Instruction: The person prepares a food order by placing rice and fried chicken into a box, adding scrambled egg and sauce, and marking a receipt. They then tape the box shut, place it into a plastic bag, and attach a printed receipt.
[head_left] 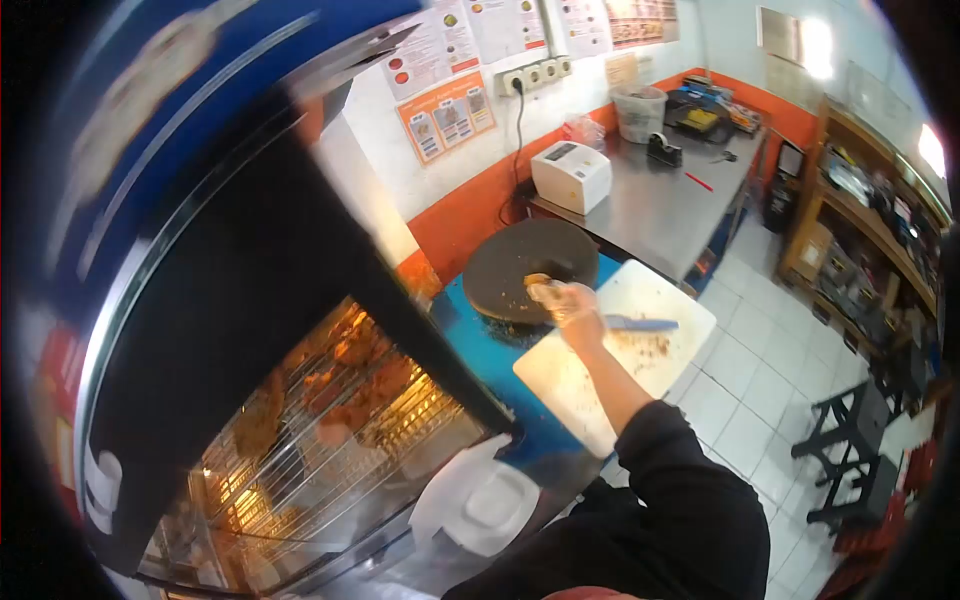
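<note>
My right hand (pixel 576 308) reaches out over the near edge of a round dark chopping block (pixel 500 275). Its fingers are closed around a browned piece of food (pixel 538 284), which looks like cooked meat; part of it is hidden by the hand. A clear plastic glove seems to cover the hand. Below the wrist lies a white cutting board (pixel 560 375), strewn with brown crumbs. A knife with a blue handle (pixel 650 324) rests on that board, just right of the hand. My left hand is out of view.
A lit glass warming cabinet (pixel 340 400) with browned meat on wire racks fills the left. White foam boxes (pixel 495 510) sit below it. Behind the block stand a white label printer (pixel 572 177) and a steel counter (pixel 655 200). Black stools (pixel 850 430) stand at right.
</note>
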